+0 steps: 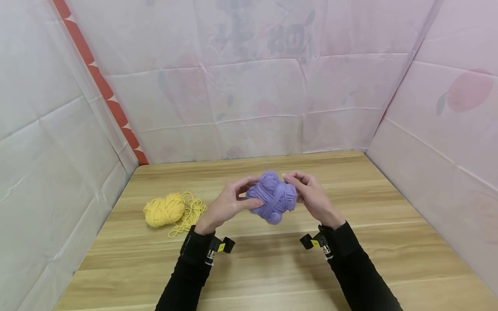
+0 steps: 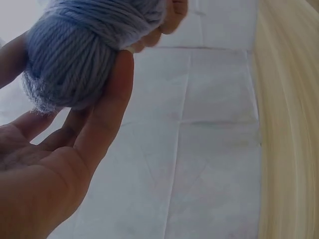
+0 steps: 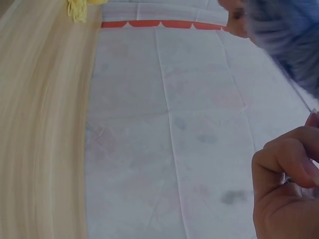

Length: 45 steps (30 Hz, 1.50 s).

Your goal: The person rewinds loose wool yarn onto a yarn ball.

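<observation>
A ball of purple yarn [image 1: 272,196], wound in crossing bands, is held up above the table. My left hand [image 1: 229,203] grips its left side, thumb on the near face and fingers behind; the left wrist view shows this left hand [image 2: 75,154] around one end of the yarn ball [image 2: 70,59]. At the ball's upper right edge, my right hand [image 1: 313,194] pinches with thumb and forefinger. Curled fingers of the right hand [image 3: 284,179] appear below the blurred ball [image 3: 291,40] in the right wrist view. A strand between them is too fine to see.
A yellow yarn ball [image 1: 165,210] lies on the wooden table [image 1: 264,276] at the left, with a loose tangle of its strands [image 1: 190,211] beside it. White printed sheets [image 1: 253,95] wall the table at the back and both sides. A red scalloped strip [image 1: 99,82] runs down the back left corner.
</observation>
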Each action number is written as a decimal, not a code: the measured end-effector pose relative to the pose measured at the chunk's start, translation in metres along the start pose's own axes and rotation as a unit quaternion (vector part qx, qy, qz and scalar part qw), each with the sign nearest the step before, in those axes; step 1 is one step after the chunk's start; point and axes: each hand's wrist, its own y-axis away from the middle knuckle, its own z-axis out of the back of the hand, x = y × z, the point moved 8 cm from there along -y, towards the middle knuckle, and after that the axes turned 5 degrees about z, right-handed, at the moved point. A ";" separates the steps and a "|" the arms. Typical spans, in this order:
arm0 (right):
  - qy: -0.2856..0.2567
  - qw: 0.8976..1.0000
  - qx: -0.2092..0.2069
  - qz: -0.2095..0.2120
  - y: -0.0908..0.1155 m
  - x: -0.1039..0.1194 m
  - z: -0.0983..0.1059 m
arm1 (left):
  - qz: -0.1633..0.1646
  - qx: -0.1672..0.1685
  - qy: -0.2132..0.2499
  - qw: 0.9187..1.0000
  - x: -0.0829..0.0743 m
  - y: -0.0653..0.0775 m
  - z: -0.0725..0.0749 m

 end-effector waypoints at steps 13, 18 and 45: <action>0.141 0.979 -0.066 0.133 0.012 0.037 -0.005 | 0.017 -0.092 -0.077 0.993 0.003 -0.003 0.008; 0.175 0.959 -0.060 0.214 0.018 0.049 -0.021 | -0.003 -0.151 -0.077 0.986 -0.002 -0.002 0.013; 0.062 0.995 -0.059 0.059 -0.002 0.003 -0.030 | -0.047 -0.201 -0.010 0.978 -0.006 -0.005 0.003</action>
